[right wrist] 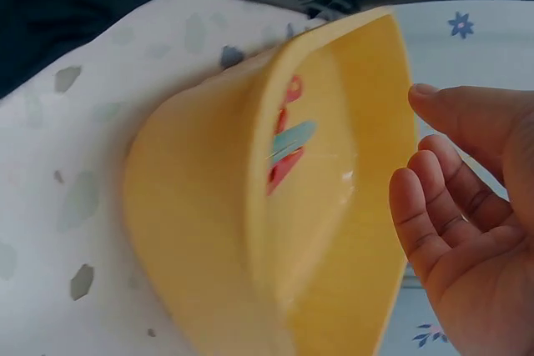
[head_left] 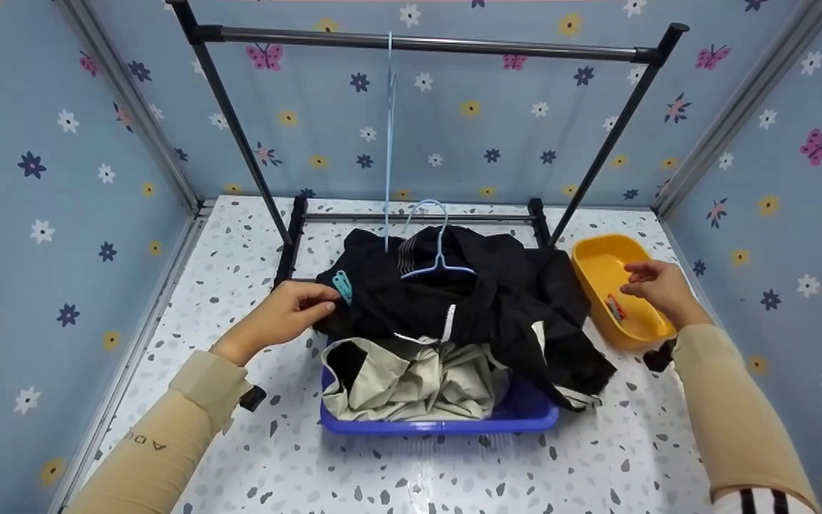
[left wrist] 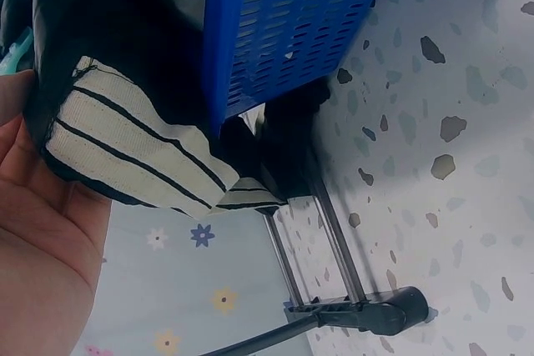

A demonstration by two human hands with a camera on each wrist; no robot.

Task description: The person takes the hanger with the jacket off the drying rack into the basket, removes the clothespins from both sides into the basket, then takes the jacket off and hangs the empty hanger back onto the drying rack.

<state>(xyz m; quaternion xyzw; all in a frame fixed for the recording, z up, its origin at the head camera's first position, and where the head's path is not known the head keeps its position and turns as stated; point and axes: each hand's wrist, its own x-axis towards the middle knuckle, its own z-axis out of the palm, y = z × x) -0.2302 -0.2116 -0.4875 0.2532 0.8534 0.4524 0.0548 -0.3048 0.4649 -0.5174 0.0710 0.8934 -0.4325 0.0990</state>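
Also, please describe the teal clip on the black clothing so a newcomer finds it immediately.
In front of the dark rack, black clothing covers the blue basket's back. The teal clip is on that clothing's left side. Unlike the red and teal clips in the yellow tray, it shows against black.

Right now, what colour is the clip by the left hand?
The clip is teal, a bluish green. It shows best in the head view.

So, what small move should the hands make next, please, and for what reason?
Probably lower the right hand into the yellow tub and pinch a red clothespin. That hand hovers by the tub, holding nothing, while the left hand pinches the black garment beside a teal clothespin; no clothespin shows at the garment's right side in the head view.
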